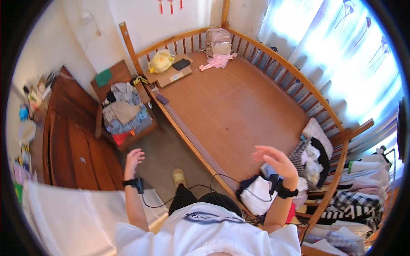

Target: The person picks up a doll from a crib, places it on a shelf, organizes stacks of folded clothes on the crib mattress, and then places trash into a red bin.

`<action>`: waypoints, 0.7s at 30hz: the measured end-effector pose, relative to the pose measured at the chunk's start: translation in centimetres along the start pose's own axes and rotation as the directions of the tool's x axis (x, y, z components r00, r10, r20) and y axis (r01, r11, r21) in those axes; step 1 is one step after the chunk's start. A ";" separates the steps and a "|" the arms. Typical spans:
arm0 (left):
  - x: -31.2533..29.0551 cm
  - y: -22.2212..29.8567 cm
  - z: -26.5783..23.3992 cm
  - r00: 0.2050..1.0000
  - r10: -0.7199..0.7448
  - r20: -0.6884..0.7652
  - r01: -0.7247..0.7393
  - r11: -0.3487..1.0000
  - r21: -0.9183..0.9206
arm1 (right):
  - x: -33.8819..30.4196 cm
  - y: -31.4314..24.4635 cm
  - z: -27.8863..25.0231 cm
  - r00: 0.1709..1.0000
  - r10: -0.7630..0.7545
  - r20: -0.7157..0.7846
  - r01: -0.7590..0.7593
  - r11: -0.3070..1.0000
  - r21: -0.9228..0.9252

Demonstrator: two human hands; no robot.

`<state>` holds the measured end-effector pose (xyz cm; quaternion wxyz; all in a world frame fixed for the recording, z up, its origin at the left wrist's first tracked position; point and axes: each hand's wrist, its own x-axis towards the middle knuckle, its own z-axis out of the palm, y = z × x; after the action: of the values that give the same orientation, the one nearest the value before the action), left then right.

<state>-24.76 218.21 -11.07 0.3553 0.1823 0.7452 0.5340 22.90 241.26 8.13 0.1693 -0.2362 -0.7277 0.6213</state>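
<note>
My left hand point(134, 161) is raised over the floor strip between the wooden cabinet and the bed, fingers apart, with nothing in it. Lifted above the near right part of the wooden-railed bed point(239, 106), my right hand point(275, 161) has its fingers stretched out and is likewise bare. A pile of folded clothes point(126, 109) lies on a wooden chair beyond my left hand. Below and beside my right hand are a white cloth item point(256, 198) and a heap of clothes with a clear plastic bag point(314, 164). Both wrists wear black straps with cables.
At the bed's far end are a yellow plush toy point(161, 62), a cardboard box point(175, 77), a pink doll point(218, 62) and a beige backpack point(218, 42). Folded clothes point(350, 205) fill a rack at right. A dark wooden cabinet point(81, 149) stands at left. Cables cross my legs.
</note>
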 end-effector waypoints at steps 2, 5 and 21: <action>5.3 0.1 -1.0 0.999 -0.040 -0.008 0.040 0.998 -0.038 | 5.6 -0.9 1.5 0.993 0.036 -0.113 -0.025 0.996 0.091; 12.6 2.7 0.1 0.988 -0.097 0.122 0.091 0.994 0.053 | 12.6 -1.4 2.3 0.977 0.065 -0.205 -0.053 0.997 0.061; 44.7 12.2 14.7 0.790 -0.043 0.611 -0.125 0.965 0.229 | 43.8 6.9 -2.6 0.856 0.287 -0.430 -0.117 0.918 0.379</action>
<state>-45.86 261.52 -17.35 0.5385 0.4058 0.6489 0.3526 -11.21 268.52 -0.27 0.3143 -0.4252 -0.5158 0.6740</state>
